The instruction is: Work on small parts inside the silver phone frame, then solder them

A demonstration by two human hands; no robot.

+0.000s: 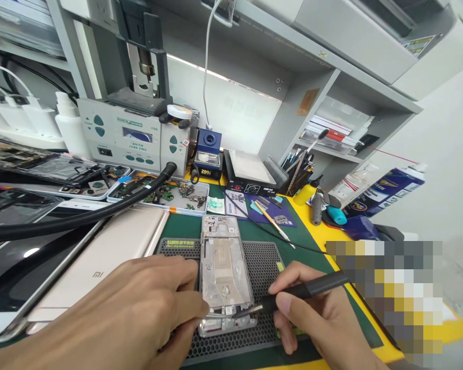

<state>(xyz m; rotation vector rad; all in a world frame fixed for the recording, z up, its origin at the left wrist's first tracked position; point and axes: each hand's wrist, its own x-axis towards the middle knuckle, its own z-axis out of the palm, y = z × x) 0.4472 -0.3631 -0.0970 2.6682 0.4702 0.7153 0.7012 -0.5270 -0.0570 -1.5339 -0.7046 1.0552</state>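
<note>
On the black honeycomb mat (262, 262) lies a phone frame (223, 257), its inner side facing up and small metal parts at its near end. My right hand (312, 313) grips a soldering iron (304, 289) by its black handle. Its dark, thin tip reaches the near end of the frame; whether it touches cannot be made out. At the lower left edge of the frame, my left hand (158, 303) is closed on a thin silver tool that looks like tweezers (215, 315). Its point meets the same spot, and my fingers hide the rest.
Phones (96, 262) lie at left, under a thick black hose (131, 203). Behind stand a parts tray (195, 208), a hot-air station (127, 136), a soldering station (208, 159) and a heating plate (250, 169). A thin cable (270, 231) crosses the mat's far side. Blurred area at right.
</note>
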